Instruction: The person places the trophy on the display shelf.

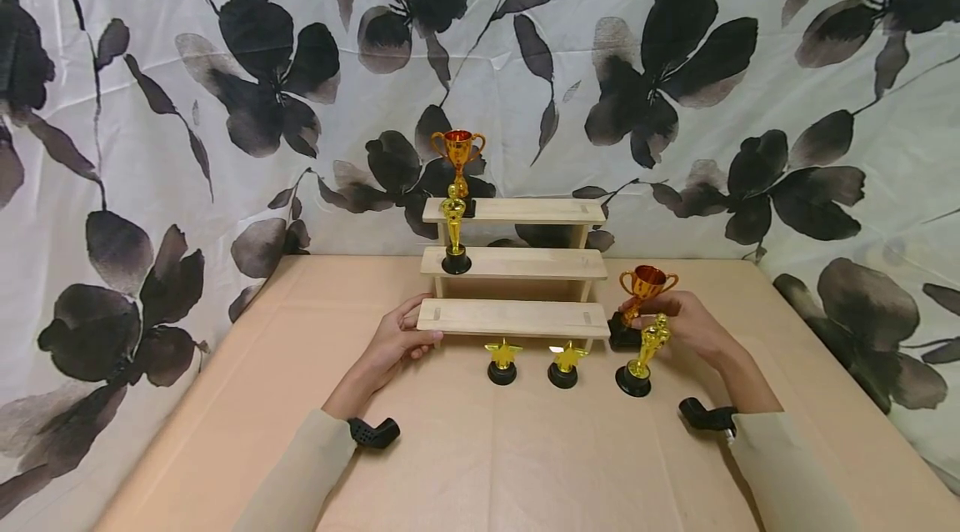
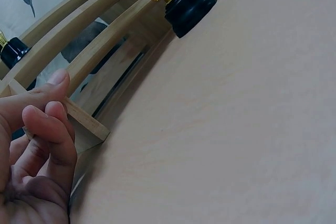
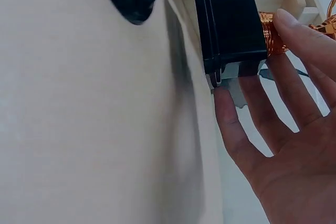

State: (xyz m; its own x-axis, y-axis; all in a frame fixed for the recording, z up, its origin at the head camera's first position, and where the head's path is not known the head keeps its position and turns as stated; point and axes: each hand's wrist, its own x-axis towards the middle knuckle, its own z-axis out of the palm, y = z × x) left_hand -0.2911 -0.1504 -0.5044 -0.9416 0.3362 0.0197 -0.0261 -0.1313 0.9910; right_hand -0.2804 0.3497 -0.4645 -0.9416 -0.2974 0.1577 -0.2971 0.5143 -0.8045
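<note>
Head view records a three-step wooden stand (image 1: 525,263) on the surface (image 1: 525,457); the left hand (image 1: 393,338) grips its lowest step at the left end. The right hand (image 1: 688,322) pinches an orange-gold cup trophy (image 1: 643,283) just beside the stand's right end, with a gold figure trophy (image 1: 651,342) nearer the camera. Two star trophies (image 1: 502,355) stand in front; a second cup (image 1: 459,150) occupies the top step, a second figure (image 1: 453,213) the middle. Left wrist view adds the stand's underside and the left hand's curled fingers. Right wrist view alone discloses thumb and fingers about the cup's stem; a pale patch on its squarish black base cannot be identified as label or reflection.
</note>
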